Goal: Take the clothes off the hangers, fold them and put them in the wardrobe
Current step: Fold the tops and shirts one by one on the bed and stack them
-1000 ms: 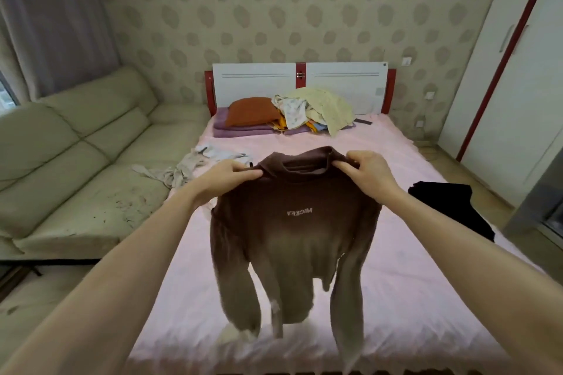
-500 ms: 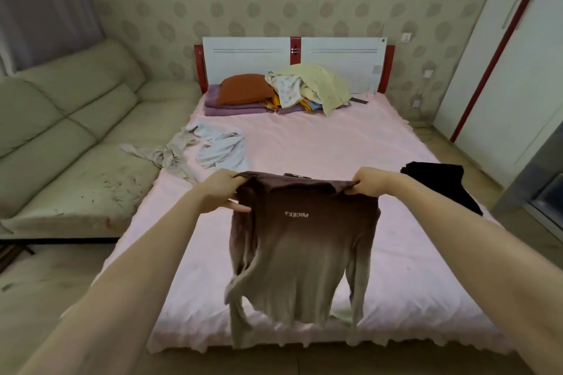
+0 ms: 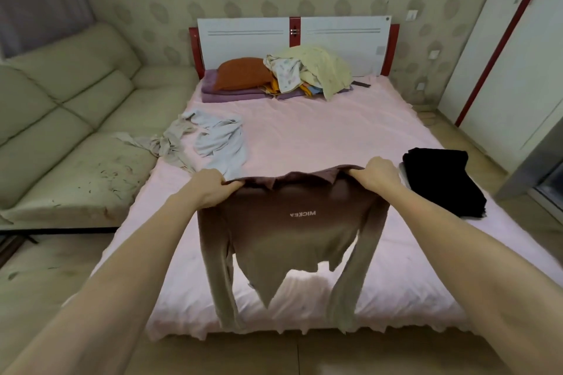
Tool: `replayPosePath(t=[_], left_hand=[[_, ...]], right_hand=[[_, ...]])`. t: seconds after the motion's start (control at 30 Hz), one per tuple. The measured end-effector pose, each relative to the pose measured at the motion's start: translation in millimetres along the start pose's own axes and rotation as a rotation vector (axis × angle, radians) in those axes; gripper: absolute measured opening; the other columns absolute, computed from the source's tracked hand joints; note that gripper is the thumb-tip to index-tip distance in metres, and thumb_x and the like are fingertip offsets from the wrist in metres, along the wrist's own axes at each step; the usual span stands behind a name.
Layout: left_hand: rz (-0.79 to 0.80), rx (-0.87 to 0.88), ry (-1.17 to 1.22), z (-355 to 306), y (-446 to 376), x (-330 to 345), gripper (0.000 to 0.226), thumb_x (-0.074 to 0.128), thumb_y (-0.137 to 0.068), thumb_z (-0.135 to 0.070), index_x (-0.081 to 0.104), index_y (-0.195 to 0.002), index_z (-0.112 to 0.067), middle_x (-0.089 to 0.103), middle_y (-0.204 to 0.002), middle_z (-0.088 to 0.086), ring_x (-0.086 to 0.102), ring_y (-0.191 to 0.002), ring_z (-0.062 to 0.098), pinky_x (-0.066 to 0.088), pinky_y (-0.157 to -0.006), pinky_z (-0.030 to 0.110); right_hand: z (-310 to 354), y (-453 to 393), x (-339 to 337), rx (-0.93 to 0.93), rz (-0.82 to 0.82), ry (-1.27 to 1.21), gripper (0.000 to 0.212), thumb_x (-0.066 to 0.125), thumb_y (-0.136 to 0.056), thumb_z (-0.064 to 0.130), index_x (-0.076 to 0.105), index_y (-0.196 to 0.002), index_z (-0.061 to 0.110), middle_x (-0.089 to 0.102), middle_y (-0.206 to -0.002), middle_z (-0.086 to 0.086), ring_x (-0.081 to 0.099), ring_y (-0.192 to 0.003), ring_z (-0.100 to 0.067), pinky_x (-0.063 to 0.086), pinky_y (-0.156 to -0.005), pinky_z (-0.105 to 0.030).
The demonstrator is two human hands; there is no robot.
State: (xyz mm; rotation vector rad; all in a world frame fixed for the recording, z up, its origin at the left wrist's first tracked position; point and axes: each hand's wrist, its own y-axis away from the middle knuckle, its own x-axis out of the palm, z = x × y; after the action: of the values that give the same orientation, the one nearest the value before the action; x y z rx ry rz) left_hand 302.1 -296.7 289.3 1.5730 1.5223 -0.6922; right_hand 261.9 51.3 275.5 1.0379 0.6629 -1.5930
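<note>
Both hands (image 3: 210, 189) grip brown top (image 3: 292, 231) by shoulders.

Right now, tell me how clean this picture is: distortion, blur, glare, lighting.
Head view: wide-angle bending curves the wardrobe edge and stretches both forearms; soft indoor light, no glare; the brown top in the left hand and right hand is fairly sharp, its lettering mirrored; the lower right corner is smeared.

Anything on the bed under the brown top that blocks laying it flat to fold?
Nothing visible. Both hands, left and right, hold the brown top over bare pink sheet; the black pile and grey clothes lie aside.
</note>
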Motion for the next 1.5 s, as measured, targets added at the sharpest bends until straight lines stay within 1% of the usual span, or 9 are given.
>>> replayPosePath(t=[0.17,0.23,0.4,0.57,0.9,1.17,1.27,1.4,1.5], left_hand=[[0.133,0.025,-0.112,-5.2,-25.0,13.9,0.051,0.037,-0.1,-0.049,0.043,-0.064,-0.013,0.051,-0.075,0.01,0.052,-0.073,0.028,0.051,-0.071,0.037],[0.101,0.074,-0.239,-8.7,-35.4,24.7,0.048,0.033,-0.103,-0.042,0.047,-0.066,-0.014,0.058,-0.084,0.012,0.051,-0.081,0.028,0.04,-0.071,0.034],[-0.041,0.097,-0.389,-4.2,-79.4,75.4,0.042,0.029,-0.104,-0.036,0.061,-0.103,-0.008,0.063,-0.112,0.016,0.056,-0.104,0.033,0.041,-0.083,0.037],[-0.049,0.042,-0.357,21.9,-142.9,124.6,0.035,0.033,-0.104,-0.035,0.059,-0.109,-0.013,0.062,-0.115,0.015,0.057,-0.106,0.035,0.043,-0.083,0.038],[-0.053,-0.043,-0.069,59.6,-348.4,223.4,0.028,0.039,-0.103,-0.022,0.057,-0.092,-0.003,0.065,-0.095,0.021,0.057,-0.093,0.039,0.042,-0.076,0.043],[-0.048,-0.018,0.024,105.7,-481.9,336.0,0.019,0.048,-0.097,-0.007,0.063,-0.087,0.0,0.063,-0.083,0.017,0.056,-0.092,0.037,0.027,-0.113,0.039],[-0.133,-0.086,0.177,114.5,-509.7,367.3,0.014,0.05,-0.097,-0.008,0.06,-0.089,-0.003,0.059,-0.088,0.015,0.054,-0.096,0.034,0.041,-0.095,0.045],[-0.138,-0.188,0.083,123.6,-541.4,399.2,0.014,0.056,-0.095,-0.014,0.056,-0.105,-0.006,0.06,-0.102,0.013,0.053,-0.102,0.032,0.044,-0.082,0.04],[-0.002,0.075,-0.244,127.9,-548.8,413.1,0.052,0.072,-0.083,-0.021,0.05,-0.13,-0.011,0.057,-0.126,0.009,0.045,-0.12,0.03,0.043,-0.09,0.042]], right_hand=[[2.1,-24.6,-4.8,-0.07,0.128,0.177,0.049,0.055,-0.089,0.055,0.051,-0.083,0.006,0.052,-0.089,-0.01,0.053,-0.085,-0.031,0.039,-0.068,-0.031],[-0.8,-34.5,0.3,-0.086,0.161,0.188,0.048,0.055,-0.089,0.054,0.05,-0.077,0.007,0.053,-0.085,-0.009,0.052,-0.081,-0.03,0.039,-0.067,-0.031],[-16.3,-74.5,42.3,-0.092,0.161,0.193,0.043,0.053,-0.091,0.05,0.053,-0.082,0.008,0.053,-0.084,-0.007,0.051,-0.078,-0.029,0.038,-0.064,-0.03],[-31.4,-118.1,107.9,-0.053,0.201,0.193,0.038,0.046,-0.097,0.042,0.052,-0.078,0.009,0.057,-0.086,-0.009,0.055,-0.082,-0.031,0.039,-0.065,-0.031],[-25.8,-274.6,256.2,-0.066,0.102,0.13,0.033,0.038,-0.103,0.024,0.064,-0.093,0.006,0.067,-0.096,-0.017,0.06,-0.09,-0.036,0.041,-0.073,-0.038],[-64.8,-401.9,385.3,-0.061,0.037,0.16,0.035,0.035,-0.104,0.024,0.06,-0.089,0.004,0.063,-0.087,-0.016,0.058,-0.083,-0.035,0.04,-0.068,-0.038],[-80.0,-430.4,415.5,-0.042,-0.014,0.127,0.035,0.033,-0.104,0.024,0.058,-0.088,0.005,0.06,-0.084,-0.013,0.055,-0.081,-0.033,0.041,-0.068,-0.038],[-103.1,-455.6,454.4,-0.092,0.016,0.295,0.028,0.037,-0.102,0.023,0.06,-0.097,0.008,0.064,-0.092,-0.013,0.057,-0.088,-0.035,0.039,-0.089,-0.046],[-115.9,-453.4,465.8,-0.336,0.13,0.369,0.033,0.055,-0.094,0.026,0.055,-0.124,0.012,0.06,-0.118,-0.009,0.052,-0.113,-0.032,0.023,-0.112,-0.05]])
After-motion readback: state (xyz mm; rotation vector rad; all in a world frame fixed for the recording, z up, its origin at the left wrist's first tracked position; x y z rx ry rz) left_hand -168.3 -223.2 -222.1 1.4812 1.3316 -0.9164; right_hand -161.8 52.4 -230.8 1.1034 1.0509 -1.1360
